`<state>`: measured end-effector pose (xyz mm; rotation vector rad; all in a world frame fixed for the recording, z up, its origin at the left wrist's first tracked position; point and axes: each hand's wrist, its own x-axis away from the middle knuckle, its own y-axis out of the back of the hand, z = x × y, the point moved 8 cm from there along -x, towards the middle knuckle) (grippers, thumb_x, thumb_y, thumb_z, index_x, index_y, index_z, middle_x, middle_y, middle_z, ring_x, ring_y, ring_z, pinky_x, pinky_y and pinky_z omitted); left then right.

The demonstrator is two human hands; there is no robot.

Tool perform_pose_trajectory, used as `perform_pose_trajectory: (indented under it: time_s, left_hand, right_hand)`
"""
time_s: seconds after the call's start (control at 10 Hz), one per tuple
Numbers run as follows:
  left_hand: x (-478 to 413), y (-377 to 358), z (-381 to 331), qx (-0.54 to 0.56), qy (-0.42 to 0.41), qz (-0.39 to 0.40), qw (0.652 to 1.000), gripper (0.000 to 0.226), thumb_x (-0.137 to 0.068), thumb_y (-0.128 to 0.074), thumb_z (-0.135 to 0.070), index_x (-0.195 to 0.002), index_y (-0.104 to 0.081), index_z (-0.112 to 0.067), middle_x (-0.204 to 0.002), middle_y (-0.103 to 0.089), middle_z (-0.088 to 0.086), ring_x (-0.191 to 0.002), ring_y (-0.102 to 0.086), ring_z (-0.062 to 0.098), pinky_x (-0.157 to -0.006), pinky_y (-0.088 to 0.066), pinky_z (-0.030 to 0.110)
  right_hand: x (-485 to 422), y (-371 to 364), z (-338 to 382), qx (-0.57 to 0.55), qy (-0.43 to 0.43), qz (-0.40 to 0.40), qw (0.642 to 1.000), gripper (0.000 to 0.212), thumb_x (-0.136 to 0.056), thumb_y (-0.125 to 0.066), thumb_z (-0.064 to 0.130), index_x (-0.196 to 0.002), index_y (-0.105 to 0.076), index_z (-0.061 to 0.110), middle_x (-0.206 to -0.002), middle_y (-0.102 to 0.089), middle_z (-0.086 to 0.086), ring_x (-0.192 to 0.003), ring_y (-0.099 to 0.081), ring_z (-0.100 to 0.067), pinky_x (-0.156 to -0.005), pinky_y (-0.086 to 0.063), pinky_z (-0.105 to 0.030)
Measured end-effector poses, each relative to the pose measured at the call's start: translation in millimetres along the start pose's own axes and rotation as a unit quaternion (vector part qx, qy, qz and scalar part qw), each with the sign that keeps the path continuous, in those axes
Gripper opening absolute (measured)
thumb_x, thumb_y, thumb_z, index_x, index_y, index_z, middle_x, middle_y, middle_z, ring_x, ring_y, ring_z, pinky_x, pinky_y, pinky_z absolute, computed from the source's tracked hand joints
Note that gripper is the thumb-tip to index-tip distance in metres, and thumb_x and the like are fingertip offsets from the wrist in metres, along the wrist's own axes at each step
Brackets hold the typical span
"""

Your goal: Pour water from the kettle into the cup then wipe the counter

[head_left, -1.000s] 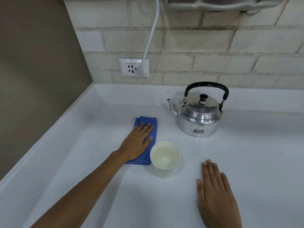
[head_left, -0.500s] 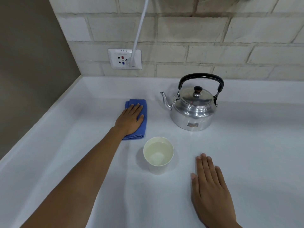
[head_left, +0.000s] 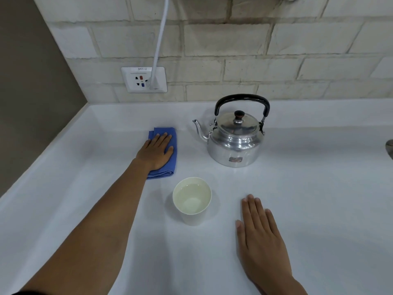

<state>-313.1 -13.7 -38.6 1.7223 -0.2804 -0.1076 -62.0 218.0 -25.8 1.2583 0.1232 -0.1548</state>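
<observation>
Kettle (head_left: 234, 143) of shiny metal stands upright on the white desk (head_left: 308, 199), toward the back near the brick wall (head_left: 234, 39), its lid on with a dark knob, its black handle raised over the top and its spout pointing to the left. In front of it and a little to the left, well apart from it, stands the pale cup (head_left: 192, 200), upright, with clear water inside filling the lower part. To the left of the kettle and behind the cup lies the folded blue cloth (head_left: 173, 158), flat on the desk. The left hand (head_left: 156, 151) lies palm down on top of the cloth, fingers stretched forward and close together, pressing on it rather than gripping it; its grip is released, flat and spread, with the bare forearm reaching in from the lower left. The right hand (head_left: 260, 237) rests palm down on the bare desk to the right of the cup, near it but not touching, fingers straight and together, its grip likewise released and holding nothing. On the wall behind the cloth sits a white socket plate (head_left: 136, 79) with a white cable (head_left: 160, 37) plugged in and running upward out of view. At the far right edge of the desk a small part of a grey metal thing (head_left: 389, 147) shows, too cut off to tell what it is.
</observation>
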Motion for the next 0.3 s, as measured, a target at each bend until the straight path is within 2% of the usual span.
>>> perform_pose_trajectory:
  time_s: [0.1,0.2,0.3]
  left_hand:
    - [0.3,0.3,-0.6,-0.015,0.007,0.030,0.999,0.056,-0.097,-0.016,-0.041,-0.145,0.001,-0.019,-0.156,0.004,0.000,-0.143,0.004,0.018,-0.117,-0.001,0.040]
    - [8.8,13.4,-5.2,0.018,0.009,0.007,1.000,0.057,-0.096,-0.019,-0.042,-0.144,-0.001,-0.018,-0.156,0.000,0.002,-0.143,0.002,0.017,-0.117,-0.001,0.039]
    - [24.0,41.4,-10.2,0.013,-0.024,-0.086,0.996,0.055,-0.097,-0.025,-0.039,-0.144,-0.011,-0.014,-0.155,-0.014,0.005,-0.142,-0.011,0.018,-0.116,-0.007,0.036]
  right_hand:
    - [1.1,3.7,0.2,0.003,-0.009,0.005,1.000,0.058,-0.088,-0.016,0.031,-0.136,-0.031,0.001,-0.145,-0.034,-0.011,-0.134,-0.025,-0.027,-0.108,0.003,-0.024]
    - [0.2,3.6,-0.1,-0.024,-0.018,0.003,1.000,0.059,-0.088,-0.016,0.032,-0.135,-0.033,0.002,-0.144,-0.035,-0.010,-0.134,-0.027,-0.029,-0.107,0.005,-0.022]
    - [-2.6,-1.5,-4.9,-0.026,-0.007,0.010,1.000,0.054,-0.095,-0.014,0.034,-0.142,-0.007,0.008,-0.154,-0.008,-0.004,-0.139,0.002,-0.020,-0.103,0.020,-0.017]
